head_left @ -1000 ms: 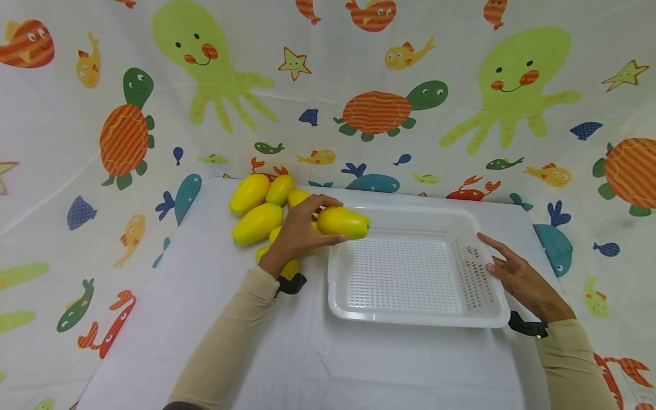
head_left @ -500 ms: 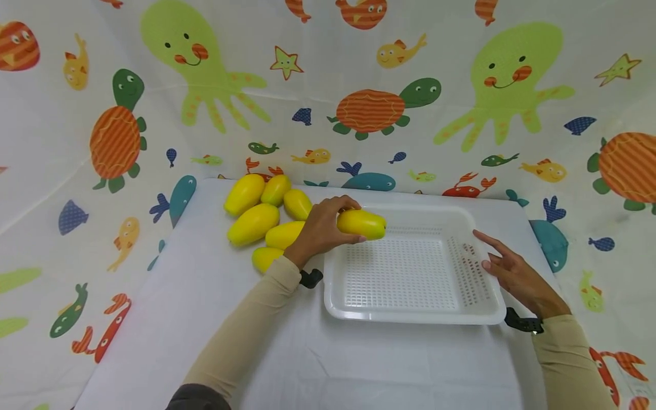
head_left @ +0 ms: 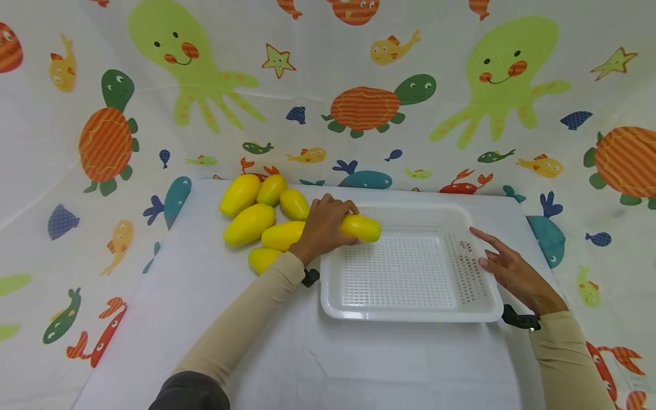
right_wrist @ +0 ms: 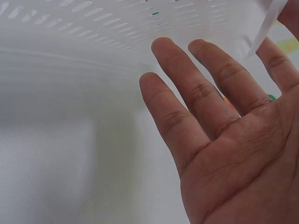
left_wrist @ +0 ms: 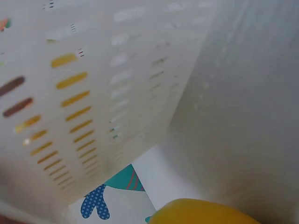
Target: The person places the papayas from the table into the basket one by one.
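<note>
In the head view, my left hand (head_left: 324, 229) grips a yellow mango (head_left: 361, 228) by one end, its other end pointing right. This fruit hangs at the left inside of a white perforated plastic basket (head_left: 410, 316). Yellow shows through the slots of the basket wall (left_wrist: 135, 93) in the left wrist view. My right hand (head_left: 517, 277) holds the basket's right rim, thumb over the edge. From the right wrist, several fingers of the right hand (right_wrist: 233, 140) lie nearly straight beside the basket's outer wall. Whether each touches it, I cannot tell.
Several more yellow mangoes (head_left: 249, 224) lie in a cluster left of the basket, partly behind my left forearm. A white cloth covers the table (head_left: 379, 364). Behind it rises a curtain (head_left: 328, 51) printed with sea animals.
My left hand has moved right with the mango, over the basket's left rim, then downward into it. The right hand stays at the right rim. The head view has shifted slightly.
</note>
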